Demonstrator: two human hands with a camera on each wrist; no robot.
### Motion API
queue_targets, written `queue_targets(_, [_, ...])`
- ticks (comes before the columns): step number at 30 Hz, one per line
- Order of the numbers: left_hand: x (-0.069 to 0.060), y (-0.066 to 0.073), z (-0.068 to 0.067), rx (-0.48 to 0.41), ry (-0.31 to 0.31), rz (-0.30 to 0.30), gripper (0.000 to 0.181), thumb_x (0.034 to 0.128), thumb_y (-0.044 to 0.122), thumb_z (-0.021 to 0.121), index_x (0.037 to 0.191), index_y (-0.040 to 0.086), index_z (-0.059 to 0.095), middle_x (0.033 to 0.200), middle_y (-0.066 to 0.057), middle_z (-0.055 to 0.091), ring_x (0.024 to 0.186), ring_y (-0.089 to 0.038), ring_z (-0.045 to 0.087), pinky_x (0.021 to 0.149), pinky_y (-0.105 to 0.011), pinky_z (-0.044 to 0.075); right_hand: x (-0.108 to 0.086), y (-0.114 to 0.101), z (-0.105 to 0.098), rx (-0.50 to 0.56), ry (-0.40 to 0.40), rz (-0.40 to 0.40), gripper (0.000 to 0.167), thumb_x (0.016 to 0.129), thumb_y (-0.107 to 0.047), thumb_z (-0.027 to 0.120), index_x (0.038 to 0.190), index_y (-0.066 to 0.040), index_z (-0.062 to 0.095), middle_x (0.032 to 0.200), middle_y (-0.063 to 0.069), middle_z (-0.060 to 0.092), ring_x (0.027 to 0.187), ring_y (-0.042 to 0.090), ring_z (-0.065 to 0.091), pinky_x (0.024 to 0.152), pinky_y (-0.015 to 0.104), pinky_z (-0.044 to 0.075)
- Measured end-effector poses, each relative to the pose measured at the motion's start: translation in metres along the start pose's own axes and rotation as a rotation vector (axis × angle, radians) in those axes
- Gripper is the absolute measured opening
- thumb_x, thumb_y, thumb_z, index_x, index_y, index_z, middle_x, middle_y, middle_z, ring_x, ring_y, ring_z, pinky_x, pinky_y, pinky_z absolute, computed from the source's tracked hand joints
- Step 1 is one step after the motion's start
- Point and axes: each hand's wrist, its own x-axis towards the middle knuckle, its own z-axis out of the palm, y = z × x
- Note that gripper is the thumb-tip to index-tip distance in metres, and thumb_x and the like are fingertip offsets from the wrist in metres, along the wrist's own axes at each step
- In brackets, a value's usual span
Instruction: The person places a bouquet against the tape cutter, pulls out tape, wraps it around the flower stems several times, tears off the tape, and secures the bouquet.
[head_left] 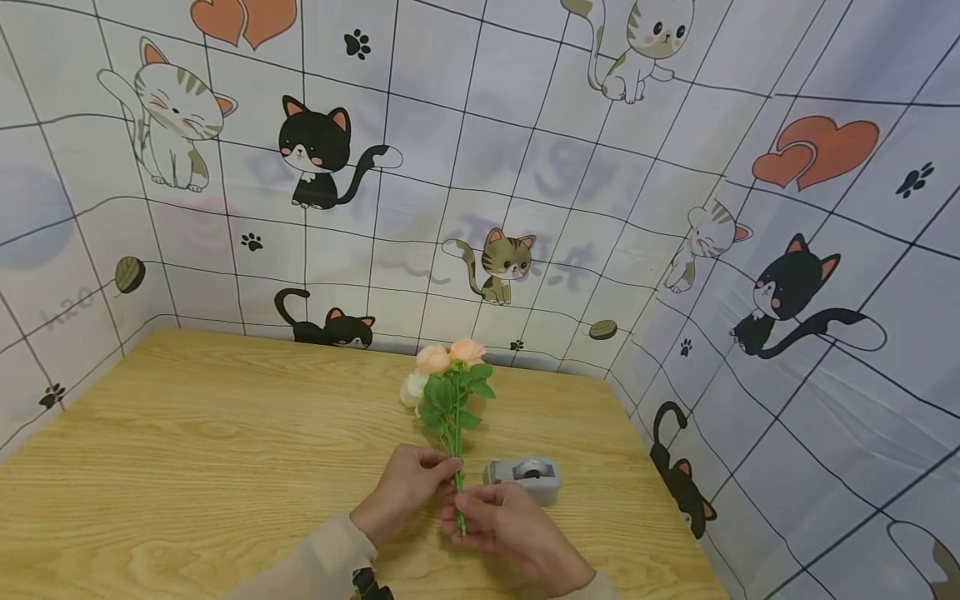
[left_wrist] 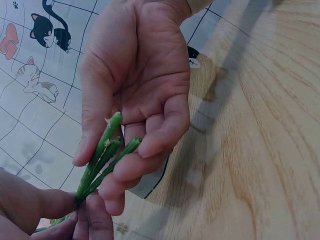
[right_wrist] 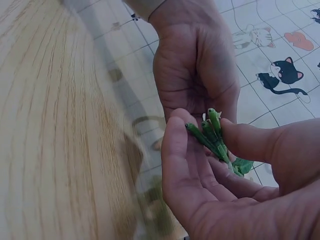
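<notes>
Green-stemmed artificial-looking rose bunch [head_left: 454,404]: between the two hands, in front of the person; blooms point toward the table's far edge, stem ends toward the person. Whether it rests on the table cannot be told.
Blooms: two round peach heads [head_left: 450,355], one cream-white head [head_left: 413,389] at the left.
Left hand [head_left: 411,486]: pinches the stems between thumb and fingers, partway along.
Right hand [head_left: 517,523]: thumb on the stems near their ends, fingers loosely curled behind them.
Stem ends [left_wrist: 104,155]: three, close together, not level.
Done (judged): flowers gathered into one bunch.
Left (judged): ends uneven; no binding shows on the visible stems.
Grey block-shaped tape dispenser [head_left: 542,483]: on the table, just beyond the right hand; neither hand grips it.
Table [head_left: 225,433]: light yellow-brown wood grain, broad bare stretch at left.
Room: white hanging sheet [head_left: 427,158] with black grid lines, cartoon cats, paw prints and orange hearts, behind the table and along both sides; faint folds, blurred marks showing through.
Sleeves: pale beige [head_left: 322,554].
</notes>
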Motion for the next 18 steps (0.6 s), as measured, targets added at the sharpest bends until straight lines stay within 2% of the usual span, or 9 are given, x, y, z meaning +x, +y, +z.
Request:
queue_targets(8, [0.001,0.0013,0.0044,0.009,0.02,-0.008,0.025,0.1133,0.016,0.079,0.121,-0.007,0.085,0.098,-0.012,0.084,0.084,-0.015,0.079,0.085,-0.037,0.067,0.0015,0.0014,-0.002,-0.054,0.044,-0.004,0.031,0.117,-0.015,0.073,0.13,0.013,0.08,0.104,0.0,0.086,0.094,0.008,0.081,0.082,0.024,0.071])
queue_targets(14, [0.0,0.0016,0.0037,-0.019,0.006,0.009,0.027,0.1135,0.014,0.079,0.124,-0.011,0.083,0.106,-0.016,0.085,0.085,-0.013,0.081,0.086,-0.037,0.071,0.0022,0.0003,0.0007,-0.14,0.12,-0.03,0.031,0.113,-0.014,0.079,0.126,0.015,0.082,0.097,0.003,0.087,0.082,0.006,0.079,0.074,0.022,0.069])
queue_targets(18, [-0.0015,0.002,0.0034,-0.047,-0.005,0.026,0.026,0.1133,0.013,0.079,0.123,-0.011,0.083,0.107,-0.016,0.085,0.086,-0.012,0.08,0.086,-0.037,0.072,0.0017,-0.0011,0.002,-0.198,0.151,-0.055,0.03,0.112,-0.01,0.079,0.126,0.016,0.081,0.099,0.009,0.089,0.082,0.007,0.079,0.072,0.022,0.068])
